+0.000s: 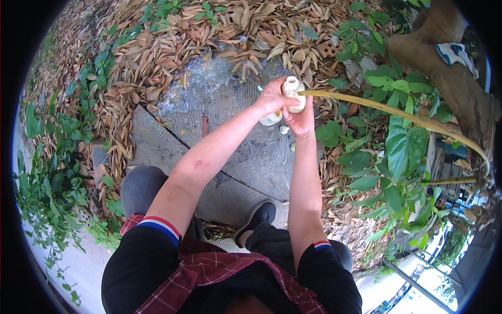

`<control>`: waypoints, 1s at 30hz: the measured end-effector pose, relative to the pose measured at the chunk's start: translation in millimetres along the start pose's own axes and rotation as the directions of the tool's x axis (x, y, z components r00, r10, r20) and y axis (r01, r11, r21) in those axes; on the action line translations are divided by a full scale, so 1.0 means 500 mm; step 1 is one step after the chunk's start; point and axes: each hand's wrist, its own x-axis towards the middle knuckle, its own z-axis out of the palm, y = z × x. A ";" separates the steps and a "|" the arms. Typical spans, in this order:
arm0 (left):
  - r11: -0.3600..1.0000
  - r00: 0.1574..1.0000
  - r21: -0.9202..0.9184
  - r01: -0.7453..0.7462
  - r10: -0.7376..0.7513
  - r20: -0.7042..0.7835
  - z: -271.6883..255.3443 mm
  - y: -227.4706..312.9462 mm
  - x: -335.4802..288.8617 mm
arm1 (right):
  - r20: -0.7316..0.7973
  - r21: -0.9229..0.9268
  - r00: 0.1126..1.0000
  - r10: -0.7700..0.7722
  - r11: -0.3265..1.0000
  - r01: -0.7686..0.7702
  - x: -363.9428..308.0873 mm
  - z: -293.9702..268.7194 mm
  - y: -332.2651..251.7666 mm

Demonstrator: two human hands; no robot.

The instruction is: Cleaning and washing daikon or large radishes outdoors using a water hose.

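Note:
A small cream-white bottle with an uncapped neck is held between my two hands over a stone slab. My left hand grips it from the left, its thumb across the front. From the right and below, my right hand closes round the same bottle. A yellowish-brown curved stem runs from the bottle's right side to the far right; I cannot tell whether it touches the bottle. Just below my left hand is another whitish container, partly hidden. A small white cap-like piece lies beside it.
The grey slab has a dark crack across it. Dry leaves surround it, with green plants at the right. A thick trunk bears a white-and-blue glove. A thin pale string trails down the slab.

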 end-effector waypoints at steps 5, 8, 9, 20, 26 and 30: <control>0.990 0.949 0.076 0.119 -0.091 -0.301 -0.058 -0.082 -0.010 | -0.422 -0.723 0.758 -0.498 0.689 0.051 0.055 0.009 -0.081; 0.909 0.830 0.282 0.307 -0.111 -0.547 -0.128 -0.151 -0.039 | 0.212 -0.977 0.622 -0.754 -0.180 0.114 0.103 0.033 -0.105; 0.786 0.797 0.502 0.360 0.021 -0.604 -0.151 -0.185 -0.064 | 0.373 -0.915 0.547 -0.749 -0.394 0.084 0.118 0.047 -0.092; 0.081 0.674 0.679 0.730 -0.250 -0.695 -0.158 -0.179 -0.180 | 0.334 -0.866 0.725 -0.603 -0.500 -0.017 0.198 -0.056 -0.116; -0.020 0.640 0.673 0.739 -0.289 -0.712 -0.162 -0.183 -0.168 | 0.333 -0.843 0.771 -0.542 -0.538 -0.015 0.218 -0.018 -0.101; -0.037 0.656 0.692 0.721 -0.283 -0.699 -0.169 -0.192 -0.160 | 0.349 -0.775 0.836 -0.423 -0.632 0.003 0.240 0.004 -0.077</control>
